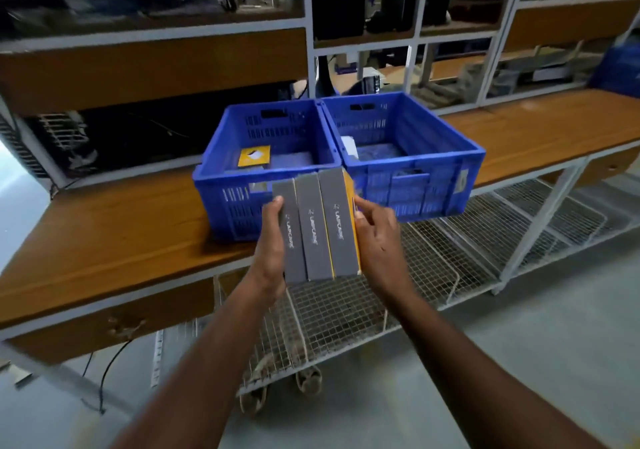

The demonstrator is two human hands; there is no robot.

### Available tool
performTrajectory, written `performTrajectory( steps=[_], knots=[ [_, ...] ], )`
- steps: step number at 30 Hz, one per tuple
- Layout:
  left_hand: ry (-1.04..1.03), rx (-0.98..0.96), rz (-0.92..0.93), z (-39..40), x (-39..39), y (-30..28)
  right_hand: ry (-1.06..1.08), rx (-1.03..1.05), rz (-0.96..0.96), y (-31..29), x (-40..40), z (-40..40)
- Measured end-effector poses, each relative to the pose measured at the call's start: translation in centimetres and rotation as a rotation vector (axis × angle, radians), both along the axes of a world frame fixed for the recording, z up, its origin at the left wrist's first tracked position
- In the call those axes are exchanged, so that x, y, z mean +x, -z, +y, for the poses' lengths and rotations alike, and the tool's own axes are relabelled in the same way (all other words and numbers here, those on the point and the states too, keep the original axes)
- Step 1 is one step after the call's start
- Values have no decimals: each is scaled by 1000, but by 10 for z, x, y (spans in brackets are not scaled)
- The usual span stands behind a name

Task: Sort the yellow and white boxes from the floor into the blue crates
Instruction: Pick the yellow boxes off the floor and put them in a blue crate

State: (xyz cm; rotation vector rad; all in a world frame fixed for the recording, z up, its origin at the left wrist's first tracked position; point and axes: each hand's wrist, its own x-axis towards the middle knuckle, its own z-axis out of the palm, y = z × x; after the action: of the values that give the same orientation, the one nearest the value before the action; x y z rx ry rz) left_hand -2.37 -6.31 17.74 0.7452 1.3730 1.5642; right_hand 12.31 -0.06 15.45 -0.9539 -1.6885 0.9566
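Note:
Three yellow boxes (318, 227) with grey printed edges are pressed together side by side in front of me, just before the crates. My left hand (272, 247) grips the stack's left side and my right hand (377, 237) grips its right side, where the yellow face shows. Two blue crates stand side by side on the wooden bench. The left crate (242, 199) holds one yellow box (254, 156) lying flat. The right crate (426, 185) holds a white box (349, 147) against its left wall.
The wooden bench (104, 240) runs left to right under the crates. Wire mesh baskets (346, 310) sit on the rack below it, with shoes (308, 379) on the grey floor. Shelving with dark equipment (339, 8) stands behind the crates.

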Motion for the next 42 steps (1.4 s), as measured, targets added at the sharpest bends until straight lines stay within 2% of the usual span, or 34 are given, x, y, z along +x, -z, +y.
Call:
performTrajectory(
  steps=[9,12,15,18,24,29,37,42],
  knots=[
    [-187,180,213,105,-91,-91,-163,111,-40,-81,-102,109],
    [-251,121,319,139,-115,-96,-175,138,-60,-92,-125,141],
    [-249,77,329,163,-126,-105,-130,172,-119,-95,-144,173],
    [-242,-28,352,188,-143,-95,-110,159,-245,-93,-157,206],
    [-312,-281,529,226,-183,-59,-116,199,-548,-75,-182,247],
    [-201,-447,617,240,-203,-38,-185,178,-792,-58,-197,261],
    [-5,-604,803,252,-226,-8,-327,-75,-1012,-35,-218,261],
    [162,-622,1021,249,-234,-3,-613,-123,-1250,-32,-230,253]
  ],
)
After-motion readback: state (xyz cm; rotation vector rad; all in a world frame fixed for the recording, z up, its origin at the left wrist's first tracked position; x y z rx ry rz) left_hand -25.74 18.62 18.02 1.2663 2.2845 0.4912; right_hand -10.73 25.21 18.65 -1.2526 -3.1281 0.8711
